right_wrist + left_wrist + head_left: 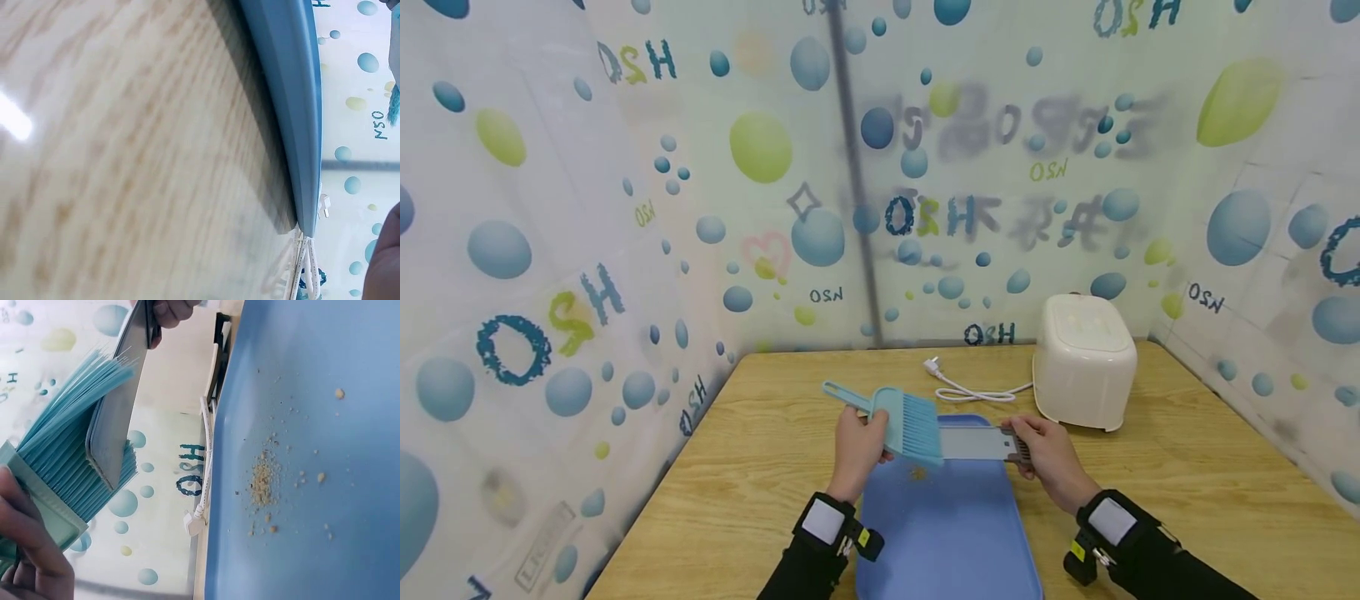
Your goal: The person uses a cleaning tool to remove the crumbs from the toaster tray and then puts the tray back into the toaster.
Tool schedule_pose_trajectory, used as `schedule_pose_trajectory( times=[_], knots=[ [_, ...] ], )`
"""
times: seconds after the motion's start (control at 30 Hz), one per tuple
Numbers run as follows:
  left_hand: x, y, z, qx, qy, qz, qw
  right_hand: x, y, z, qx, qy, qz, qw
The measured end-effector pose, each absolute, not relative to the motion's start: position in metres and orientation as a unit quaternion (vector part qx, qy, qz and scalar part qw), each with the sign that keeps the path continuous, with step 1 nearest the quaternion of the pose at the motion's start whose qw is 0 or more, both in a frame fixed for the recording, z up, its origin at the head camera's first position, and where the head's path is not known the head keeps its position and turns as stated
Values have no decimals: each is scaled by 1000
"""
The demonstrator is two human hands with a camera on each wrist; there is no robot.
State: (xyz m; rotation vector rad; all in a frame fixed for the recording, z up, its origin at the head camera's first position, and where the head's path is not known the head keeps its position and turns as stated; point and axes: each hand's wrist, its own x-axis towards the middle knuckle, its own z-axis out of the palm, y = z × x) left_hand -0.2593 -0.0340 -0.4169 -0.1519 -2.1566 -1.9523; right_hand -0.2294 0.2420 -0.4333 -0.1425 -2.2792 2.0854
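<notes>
My left hand (pixel 857 448) grips a light blue hand brush (pixel 916 427) by its base, its handle pointing up to the left. My right hand (pixel 1051 458) pinches the grey end of a flat metal crumb tray (pixel 973 443), held level above a blue tray (pixel 951 533). In the left wrist view the bristles (pixel 75 437) lie against the crumb tray's far end (pixel 115 425), some bent over its edge. Brown crumbs (pixel 264 481) lie in a loose heap on the blue tray, with several bigger bits scattered around. In the right wrist view only part of my right hand (pixel 384 262) shows.
A cream toaster (pixel 1084 362) stands at the back right of the wooden table (pixel 760 467). Its white cord and plug (pixel 973 393) lie behind the blue tray. Patterned curtains (pixel 760 242) enclose the table at the back and both sides.
</notes>
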Motion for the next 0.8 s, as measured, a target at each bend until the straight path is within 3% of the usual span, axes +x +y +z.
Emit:
schedule_pose_trajectory(
  times=[0.8],
  knots=[
    [-259, -51, -418, -31, -730, -672, 119, -226, 253, -435, -48, -743, 668, 19]
  ],
)
